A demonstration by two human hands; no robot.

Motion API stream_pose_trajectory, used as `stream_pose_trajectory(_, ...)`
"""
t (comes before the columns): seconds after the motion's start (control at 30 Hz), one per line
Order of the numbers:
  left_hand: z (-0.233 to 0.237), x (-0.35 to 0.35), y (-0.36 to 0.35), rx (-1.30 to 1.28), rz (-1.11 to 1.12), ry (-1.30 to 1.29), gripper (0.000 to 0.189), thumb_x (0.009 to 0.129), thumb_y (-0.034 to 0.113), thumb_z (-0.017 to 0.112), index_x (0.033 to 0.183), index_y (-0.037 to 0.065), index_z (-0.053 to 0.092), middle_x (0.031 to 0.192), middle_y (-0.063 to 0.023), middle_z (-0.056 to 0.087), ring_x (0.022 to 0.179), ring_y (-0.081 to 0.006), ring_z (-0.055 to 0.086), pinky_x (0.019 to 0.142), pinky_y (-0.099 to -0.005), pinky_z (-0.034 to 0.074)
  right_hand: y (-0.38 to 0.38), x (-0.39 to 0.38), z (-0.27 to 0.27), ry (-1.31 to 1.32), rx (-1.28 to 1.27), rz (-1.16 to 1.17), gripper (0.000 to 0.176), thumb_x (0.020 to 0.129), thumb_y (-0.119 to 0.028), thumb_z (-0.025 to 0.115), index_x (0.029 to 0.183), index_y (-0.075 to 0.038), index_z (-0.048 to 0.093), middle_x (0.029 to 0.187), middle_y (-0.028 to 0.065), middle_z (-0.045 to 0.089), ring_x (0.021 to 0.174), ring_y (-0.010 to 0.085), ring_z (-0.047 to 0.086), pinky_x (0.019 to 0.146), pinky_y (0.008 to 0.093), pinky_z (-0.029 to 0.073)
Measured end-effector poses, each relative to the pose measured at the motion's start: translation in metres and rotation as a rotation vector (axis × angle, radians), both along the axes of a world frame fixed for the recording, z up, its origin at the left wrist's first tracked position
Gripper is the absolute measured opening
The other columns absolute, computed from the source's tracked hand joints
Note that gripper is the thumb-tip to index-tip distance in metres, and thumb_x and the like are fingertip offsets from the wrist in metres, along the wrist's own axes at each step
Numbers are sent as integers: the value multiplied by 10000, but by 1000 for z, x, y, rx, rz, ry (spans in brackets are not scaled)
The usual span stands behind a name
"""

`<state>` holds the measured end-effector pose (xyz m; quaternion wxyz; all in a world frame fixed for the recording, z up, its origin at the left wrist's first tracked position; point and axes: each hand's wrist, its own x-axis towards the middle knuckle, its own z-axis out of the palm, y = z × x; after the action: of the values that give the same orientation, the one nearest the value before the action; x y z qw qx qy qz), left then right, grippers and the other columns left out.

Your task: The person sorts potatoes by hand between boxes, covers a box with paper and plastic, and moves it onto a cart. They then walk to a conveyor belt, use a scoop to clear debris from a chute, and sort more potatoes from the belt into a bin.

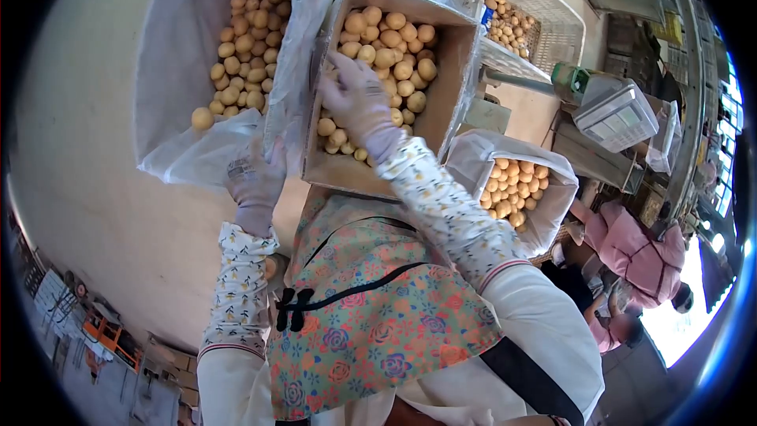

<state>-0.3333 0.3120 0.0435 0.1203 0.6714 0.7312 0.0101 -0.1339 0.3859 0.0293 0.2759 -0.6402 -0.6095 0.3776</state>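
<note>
My right hand [359,97], in a pale glove, reaches into a cardboard box [347,172] of round yellow-brown fruits or potatoes [392,38]. Its fingers are bent at the box's left side, over the produce; whether they grip a piece is not clear. My left hand [259,172], also gloved, is at the lower edge of a box lined with white plastic [169,55]. Its fingers lie by the liner, thumb apart, with no produce in them. More of the same produce [251,43] lies heaped in that lined box, with one piece near its lower edge.
A white plastic crate [564,20] with produce stands at the upper right. Below it are a scale [619,118] and another lined box [556,217] of produce. People in pink clothing [639,252] are at the far right. Shelving and an orange frame [110,335] appear lower left.
</note>
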Motion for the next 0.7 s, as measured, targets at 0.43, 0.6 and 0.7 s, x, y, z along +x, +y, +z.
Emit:
stream_pose_trajectory(0.43,8,6,2,-99,43,77,348,862,432,588,951,103,656,763,-123,667,712,-334,641,641,-446,498,-24,52,-118,207,-725,51,347,884,-386,633,939,-77,487,715,63,587,657,206,602,529,327,472)
stream_pose_trajectory(0.6,11,9,5,-159,93,4,336,863,430,587,925,107,655,776,-123,665,754,-335,639,673,-444,499,-62,77,-70,1537,-1079,-191,554,953,-589,406,1082,-76,567,596,-23,442,469,105,416,436,218,359)
stream_pose_trajectory(0.7,12,8,6,-155,69,3,356,871,442,571,926,100,656,800,-132,666,789,-333,638,693,-445,496,-66,75,-40,1765,-1015,-1,660,953,-624,344,1226,-54,534,775,36,620,544,127,517,468,221,398)
